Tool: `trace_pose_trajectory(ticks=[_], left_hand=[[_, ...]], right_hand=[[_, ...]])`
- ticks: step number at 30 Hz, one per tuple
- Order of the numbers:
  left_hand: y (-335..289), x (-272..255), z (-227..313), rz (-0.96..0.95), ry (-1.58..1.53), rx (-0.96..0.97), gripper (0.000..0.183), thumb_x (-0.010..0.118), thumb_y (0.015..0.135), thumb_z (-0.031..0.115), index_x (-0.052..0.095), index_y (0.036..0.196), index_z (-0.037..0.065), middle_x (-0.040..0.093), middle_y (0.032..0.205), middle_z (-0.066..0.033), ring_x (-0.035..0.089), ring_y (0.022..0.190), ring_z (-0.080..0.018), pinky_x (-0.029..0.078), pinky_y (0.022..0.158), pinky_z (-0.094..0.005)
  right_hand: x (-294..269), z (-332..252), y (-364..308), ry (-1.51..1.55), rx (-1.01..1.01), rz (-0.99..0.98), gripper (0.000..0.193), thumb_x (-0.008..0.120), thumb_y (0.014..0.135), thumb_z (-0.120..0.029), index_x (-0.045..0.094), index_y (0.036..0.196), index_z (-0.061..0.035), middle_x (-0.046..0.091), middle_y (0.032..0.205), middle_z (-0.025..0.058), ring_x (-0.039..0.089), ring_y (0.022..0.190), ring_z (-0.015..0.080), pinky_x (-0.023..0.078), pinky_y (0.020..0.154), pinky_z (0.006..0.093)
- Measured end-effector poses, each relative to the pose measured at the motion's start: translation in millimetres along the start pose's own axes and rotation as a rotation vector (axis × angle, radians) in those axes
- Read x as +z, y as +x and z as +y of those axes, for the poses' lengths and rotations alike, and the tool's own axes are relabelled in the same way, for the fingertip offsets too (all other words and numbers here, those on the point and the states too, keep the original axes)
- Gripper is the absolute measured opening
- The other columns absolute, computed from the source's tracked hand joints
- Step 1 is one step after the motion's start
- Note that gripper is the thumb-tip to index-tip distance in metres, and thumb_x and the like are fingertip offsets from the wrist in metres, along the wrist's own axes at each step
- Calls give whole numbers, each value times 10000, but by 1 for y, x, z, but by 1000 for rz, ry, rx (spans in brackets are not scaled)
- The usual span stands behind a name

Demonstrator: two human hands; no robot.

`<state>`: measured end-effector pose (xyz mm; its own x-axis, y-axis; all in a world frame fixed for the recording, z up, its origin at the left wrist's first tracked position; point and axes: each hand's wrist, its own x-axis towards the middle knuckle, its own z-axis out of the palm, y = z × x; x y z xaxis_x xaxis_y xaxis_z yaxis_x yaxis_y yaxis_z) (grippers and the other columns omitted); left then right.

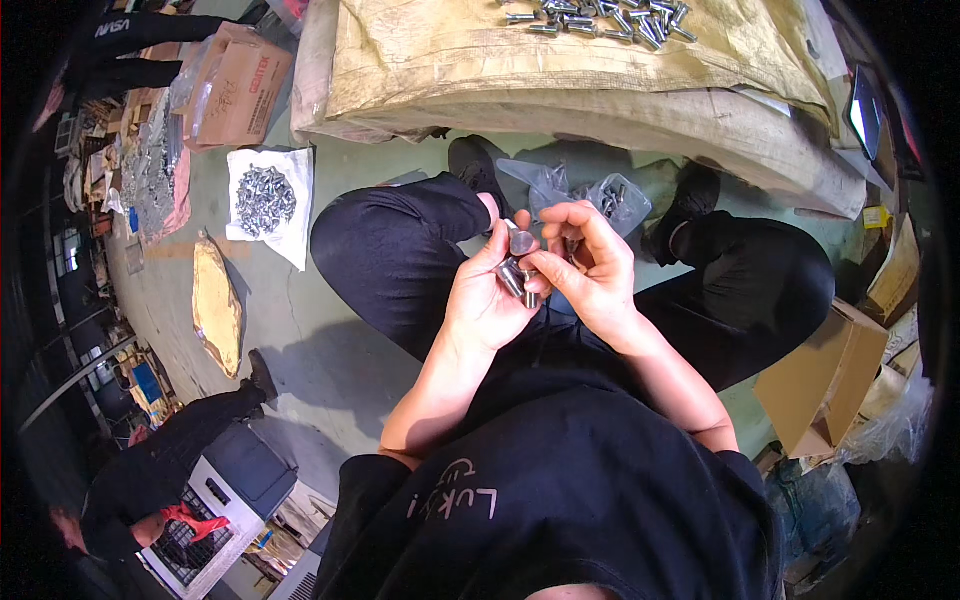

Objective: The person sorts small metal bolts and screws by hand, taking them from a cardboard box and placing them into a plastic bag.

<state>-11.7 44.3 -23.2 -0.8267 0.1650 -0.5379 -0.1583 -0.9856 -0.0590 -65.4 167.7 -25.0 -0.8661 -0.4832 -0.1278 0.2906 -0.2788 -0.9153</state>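
Left hand (pixel 480 305): grasping shiny silver cylindrical metal parts (pixel 511 279) (several).
Right hand (pixel 600 285): thumb against those parts, grip unclear.

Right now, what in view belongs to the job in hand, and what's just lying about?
Likely in the job:
metal pieces between left hand and right hand
similar-looking metal pile on yellowish cloth
possibly small metal parts on white sheet

Apparently just lying about:
open cardboard box, right
cardboard box, upper left
flat yellowish piece, left floor
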Motion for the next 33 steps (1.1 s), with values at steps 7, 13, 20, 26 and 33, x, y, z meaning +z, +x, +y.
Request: trace_pose_trajectory(ticks=[7,13,20,26,33], left_hand=[[-4,4,-2,36,-24,-74,242,446,885,251,494,974,31,522,831,-38,492,657,-103,397,503,-237],[-3,1,0,49,-11,-97,241,459,878,246,497,960,23,520,839,-56,493,650,-108,397,496,-239],[-1,4,-1,49,-4,-115,254,460,877,261,496,964,26,523,797,-30,486,622,-110,390,486,-244],[-5,3,-4,133,98,16,241,476,868,304,506,934,74,492,719,-1,441,595,-99,346,474,-220],[-84,25,66,-230,161,409,225,453,882,310,476,891,87,377,639,27,344,563,-77,271,452,-200]], right_hand=[[1,5,-1,-47,-78,9,322,647,710,9,519,1004,-6,489,888,36,473,684,72,418,627,201],[1,6,5,-152,-180,1,267,674,701,-38,564,943,-19,493,846,24,443,636,65,391,579,196],[2,3,5,-214,-197,37,222,681,692,-54,598,897,-31,492,801,24,426,598,67,382,536,201],[3,-5,4,-78,-71,52,204,634,746,-42,549,930,-19,484,770,24,476,602,87,432,550,229],[65,-73,-9,1224,522,-518,248,477,848,-84,402,1044,48,506,816,183,567,703,310,525,591,458]])
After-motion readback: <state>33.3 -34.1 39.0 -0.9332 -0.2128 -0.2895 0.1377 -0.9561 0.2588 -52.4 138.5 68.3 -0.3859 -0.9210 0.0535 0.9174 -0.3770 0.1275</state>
